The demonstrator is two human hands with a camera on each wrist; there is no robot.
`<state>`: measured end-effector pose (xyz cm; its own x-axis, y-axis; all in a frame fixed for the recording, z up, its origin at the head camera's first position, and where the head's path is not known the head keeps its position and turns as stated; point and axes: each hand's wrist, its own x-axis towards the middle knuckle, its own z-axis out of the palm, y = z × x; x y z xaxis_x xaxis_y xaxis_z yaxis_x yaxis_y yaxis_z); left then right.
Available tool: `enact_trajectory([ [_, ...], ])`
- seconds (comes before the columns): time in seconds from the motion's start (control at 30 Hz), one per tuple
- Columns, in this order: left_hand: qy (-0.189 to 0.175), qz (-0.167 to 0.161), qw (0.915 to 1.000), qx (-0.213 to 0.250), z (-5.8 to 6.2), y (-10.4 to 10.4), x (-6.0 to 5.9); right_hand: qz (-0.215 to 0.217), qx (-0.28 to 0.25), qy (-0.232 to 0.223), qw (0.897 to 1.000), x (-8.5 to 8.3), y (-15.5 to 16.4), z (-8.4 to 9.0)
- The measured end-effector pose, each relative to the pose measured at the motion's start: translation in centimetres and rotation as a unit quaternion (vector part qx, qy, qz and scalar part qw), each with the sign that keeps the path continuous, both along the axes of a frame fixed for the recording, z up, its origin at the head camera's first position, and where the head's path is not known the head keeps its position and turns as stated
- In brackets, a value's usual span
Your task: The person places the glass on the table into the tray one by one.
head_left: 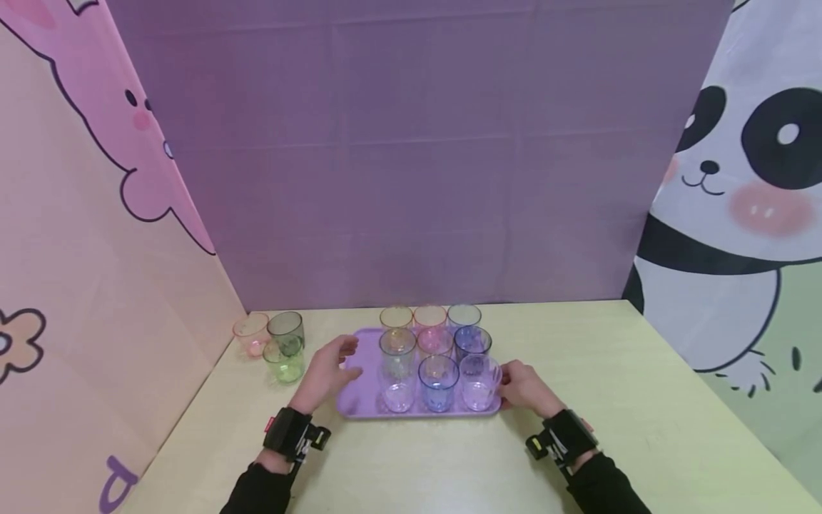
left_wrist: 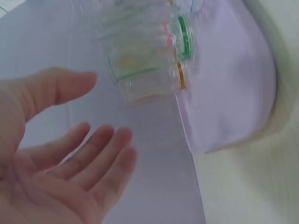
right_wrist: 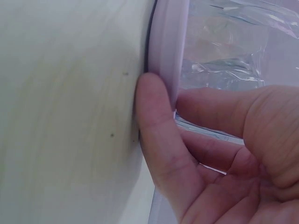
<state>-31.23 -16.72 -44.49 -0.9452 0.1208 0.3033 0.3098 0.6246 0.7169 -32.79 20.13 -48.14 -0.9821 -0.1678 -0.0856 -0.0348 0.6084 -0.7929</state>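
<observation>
Rows of tinted clear glasses stand on a purple tray [head_left: 359, 407], among them a blue glass [head_left: 439, 385], a lavender glass [head_left: 480, 385] and a dark blue glass [head_left: 473, 343]. At the tray's right end, my right hand [head_left: 528, 389] pinches the rim. The right wrist view shows the thumb [right_wrist: 210, 109] inside the rim and the index finger [right_wrist: 156, 121] along its outer side. My left hand [head_left: 326, 373] hovers by the tray's left end, fingers spread and holding nothing. In the left wrist view, its fingertips [left_wrist: 124, 158] are apart from the tray and glasses.
Left of the tray, a pink glass [head_left: 250, 337], a grey glass [head_left: 286, 328] and a green glass [head_left: 285, 364] stand close together on the pale wooden table [head_left: 411, 464]. A purple backdrop [head_left: 417, 164] rises behind the table, with printed panels on both sides.
</observation>
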Motion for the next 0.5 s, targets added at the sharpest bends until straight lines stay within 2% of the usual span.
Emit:
enact_trajectory([
  [0.13, 0.011, 0.056, 0.9984, 0.009, 0.2, -0.7, -0.3, 0.002, 0.003, 0.007, 1.000, -0.1, 0.1, -0.2],
  [0.27, 0.013, 0.095, 0.9951, 0.023, 0.5, -1.6, -0.5, 0.005, 0.001, 0.008, 1.000, -0.1, 0.1, -0.2],
  [0.5, 0.051, 0.171, 0.9839, -0.013, 0.6, -3.6, -0.9, -0.001, -0.004, 0.002, 1.000, 0.1, 0.0, 0.0],
])
